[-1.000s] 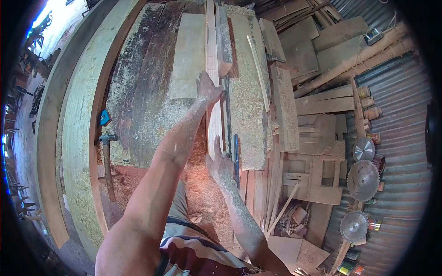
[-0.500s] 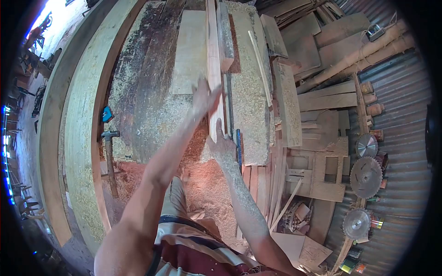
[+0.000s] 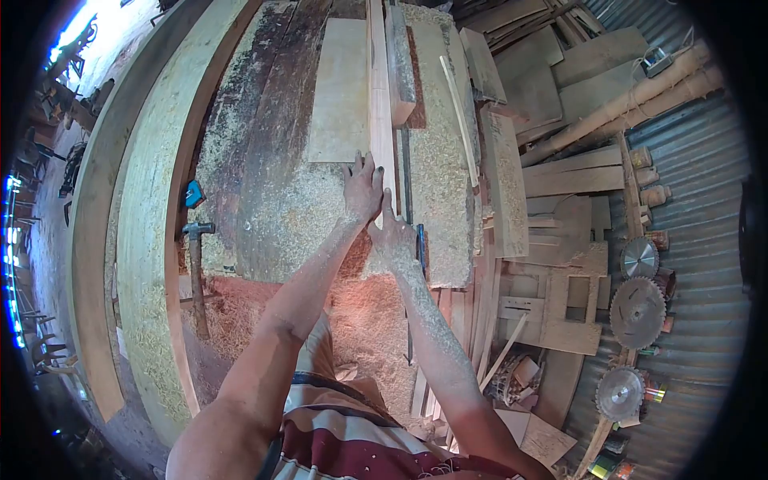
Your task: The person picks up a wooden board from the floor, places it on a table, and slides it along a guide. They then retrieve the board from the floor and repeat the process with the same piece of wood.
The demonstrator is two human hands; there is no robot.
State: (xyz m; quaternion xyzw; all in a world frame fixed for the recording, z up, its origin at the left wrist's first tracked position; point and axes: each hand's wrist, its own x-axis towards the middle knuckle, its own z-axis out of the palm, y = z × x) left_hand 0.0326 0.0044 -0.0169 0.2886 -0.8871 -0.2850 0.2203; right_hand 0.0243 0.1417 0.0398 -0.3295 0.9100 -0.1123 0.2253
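A long, pale wooden strip (image 3: 382,120) runs away from me across the sawdust-covered worktable (image 3: 280,192), beside a thick wooden block (image 3: 399,72) on its right. My left hand (image 3: 364,189) lies against the strip's left side, fingers stretched and slightly apart. Just nearer to me, my right hand (image 3: 394,237) grips the strip's near end, with one finger extended along the wood. That end is mostly hidden by my hands. Sawdust coats my right forearm. A flat pale board (image 3: 339,88) lies left of the strip.
A hammer (image 3: 197,272) and a small blue tool (image 3: 194,194) lie at the left, next to long thick planks (image 3: 144,200). A thin stick (image 3: 458,120) rests on the table's right part. Circular saw blades (image 3: 638,312) hang along the corrugated wall at the right.
My left hand has come down and back from above the strip to its left side, close to the right hand. My right hand has moved slightly forward with the strip's end.
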